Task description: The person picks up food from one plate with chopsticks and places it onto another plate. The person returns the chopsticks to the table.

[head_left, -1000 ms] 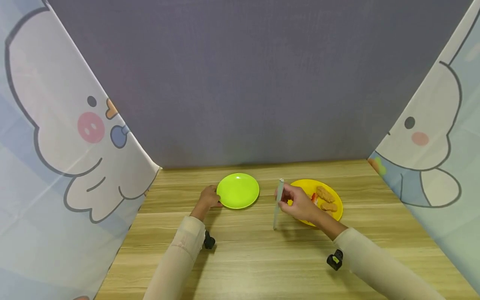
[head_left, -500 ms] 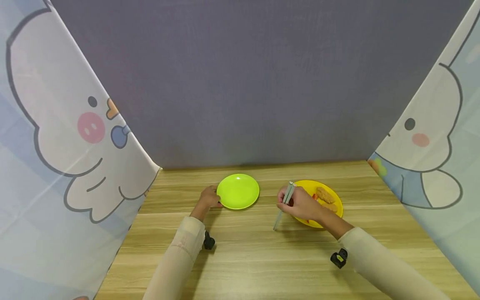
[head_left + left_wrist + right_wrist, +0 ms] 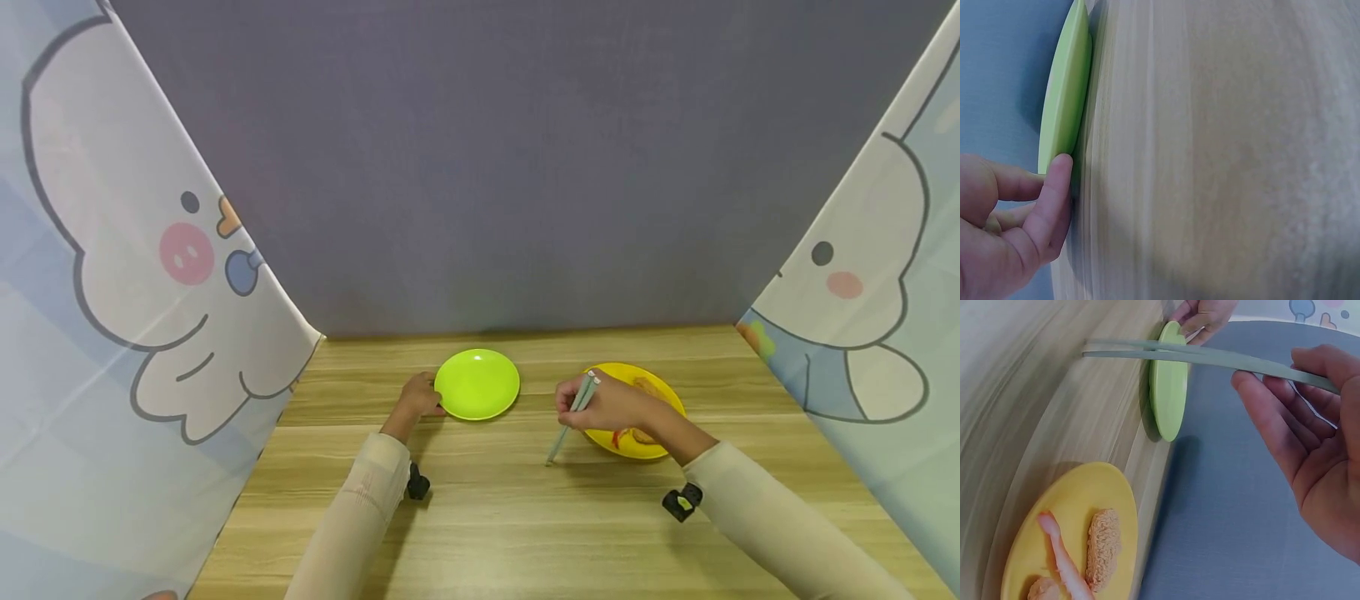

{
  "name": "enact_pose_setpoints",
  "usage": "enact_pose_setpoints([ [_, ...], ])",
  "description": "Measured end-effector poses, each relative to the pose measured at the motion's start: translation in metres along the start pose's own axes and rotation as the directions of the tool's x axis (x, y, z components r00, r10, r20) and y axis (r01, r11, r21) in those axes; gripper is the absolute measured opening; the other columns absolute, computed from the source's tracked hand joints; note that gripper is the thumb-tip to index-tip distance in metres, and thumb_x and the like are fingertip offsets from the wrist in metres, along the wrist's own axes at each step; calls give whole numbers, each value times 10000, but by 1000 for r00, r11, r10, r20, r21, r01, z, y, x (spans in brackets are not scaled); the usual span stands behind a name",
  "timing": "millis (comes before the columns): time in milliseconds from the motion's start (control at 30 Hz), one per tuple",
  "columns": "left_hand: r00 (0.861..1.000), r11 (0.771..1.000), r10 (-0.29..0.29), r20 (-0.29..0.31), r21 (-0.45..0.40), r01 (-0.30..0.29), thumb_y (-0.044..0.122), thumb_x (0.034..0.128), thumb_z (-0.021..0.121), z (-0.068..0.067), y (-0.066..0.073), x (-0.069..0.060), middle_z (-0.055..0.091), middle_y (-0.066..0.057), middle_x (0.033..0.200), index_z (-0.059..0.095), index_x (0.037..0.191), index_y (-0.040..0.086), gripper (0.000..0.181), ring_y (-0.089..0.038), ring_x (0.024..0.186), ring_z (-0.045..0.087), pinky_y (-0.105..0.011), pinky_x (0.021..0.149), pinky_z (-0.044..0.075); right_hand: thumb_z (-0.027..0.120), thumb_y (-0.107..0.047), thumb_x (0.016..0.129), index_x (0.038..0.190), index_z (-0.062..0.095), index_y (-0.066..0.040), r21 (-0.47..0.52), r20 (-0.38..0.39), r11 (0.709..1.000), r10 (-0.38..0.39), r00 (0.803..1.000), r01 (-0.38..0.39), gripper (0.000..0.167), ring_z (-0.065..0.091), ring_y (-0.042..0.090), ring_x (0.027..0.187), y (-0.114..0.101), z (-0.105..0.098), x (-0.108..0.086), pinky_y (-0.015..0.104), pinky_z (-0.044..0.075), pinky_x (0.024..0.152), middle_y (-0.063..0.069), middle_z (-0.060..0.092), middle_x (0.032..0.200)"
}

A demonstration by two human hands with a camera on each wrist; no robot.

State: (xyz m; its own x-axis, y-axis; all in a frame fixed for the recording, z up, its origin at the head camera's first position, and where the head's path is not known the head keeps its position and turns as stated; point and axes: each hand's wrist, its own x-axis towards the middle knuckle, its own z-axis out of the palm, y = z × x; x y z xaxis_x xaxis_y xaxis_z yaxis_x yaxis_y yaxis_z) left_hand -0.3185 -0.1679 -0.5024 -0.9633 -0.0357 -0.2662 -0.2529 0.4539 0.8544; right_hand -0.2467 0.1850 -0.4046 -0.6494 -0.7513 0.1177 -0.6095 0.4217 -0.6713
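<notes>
My left hand (image 3: pixel 417 394) pinches the left rim of a lime-green plate (image 3: pixel 477 385); in the left wrist view, thumb and fingertips meet at the plate's edge. My right hand (image 3: pixel 611 404) holds a pair of pale green chopsticks (image 3: pixel 1222 359) between thumb and fingers. Their tips slant down toward the tabletop, just left of a yellow plate (image 3: pixel 1075 490), with nothing between them. On that yellow plate lie a crumbed, fried-looking piece (image 3: pixel 1104 550), a red-and-white shrimp-like piece (image 3: pixel 1063 556) and a rounded tan piece (image 3: pixel 1044 590). In the head view my right hand and wrist partly cover this plate.
Both plates sit toward the back of a wood-grain table (image 3: pixel 480 517). A grey wall (image 3: pixel 480 167) rises behind it. Cartoon-printed cloths (image 3: pixel 187 350) hang on both sides. Each sleeve has a small black wrist device (image 3: pixel 682 502).
The chopsticks have tilted from nearly upright to leaning, their tops swinging right while the tips stay near one spot. My right hand has turned and shifted slightly right. My left hand keeps its place.
</notes>
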Motion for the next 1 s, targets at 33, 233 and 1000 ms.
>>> enact_pose_setpoints([
  [33, 1000, 1000, -1, 1, -2, 1, -148, 889, 526, 0, 0, 0, 583, -310, 1281, 449, 1486, -46, 611, -210, 755, 713, -297, 693, 666, 712, -108, 925, 797, 637, -168, 14, 7, 1000, 15, 1000, -15, 160, 488, -9, 532, 0, 0, 0, 144, 383, 464, -104, 565, 620],
  [233, 1000, 1000, -12, -1, -4, 12, -152, 890, 519, 1, 0, -1, 579, -302, 1295, 459, 1482, -37, 607, -213, 770, 708, -301, 707, 667, 676, -124, 955, 786, 641, -153, 21, 26, 996, 81, 996, -81, 175, 580, 46, 503, 0, 1, 7, 163, 413, 427, 19, 632, 610],
  [1000, 1000, 1000, 5, 2, 9, -5, -126, 886, 535, 0, -1, -2, 564, -316, 1333, 433, 1500, -45, 628, -201, 784, 704, -271, 689, 660, 646, -150, 1003, 920, 677, -131, 51, -110, 992, 116, 987, -111, 90, 661, 155, 574, 13, -5, 12, 313, 619, 506, 127, 646, 742],
])
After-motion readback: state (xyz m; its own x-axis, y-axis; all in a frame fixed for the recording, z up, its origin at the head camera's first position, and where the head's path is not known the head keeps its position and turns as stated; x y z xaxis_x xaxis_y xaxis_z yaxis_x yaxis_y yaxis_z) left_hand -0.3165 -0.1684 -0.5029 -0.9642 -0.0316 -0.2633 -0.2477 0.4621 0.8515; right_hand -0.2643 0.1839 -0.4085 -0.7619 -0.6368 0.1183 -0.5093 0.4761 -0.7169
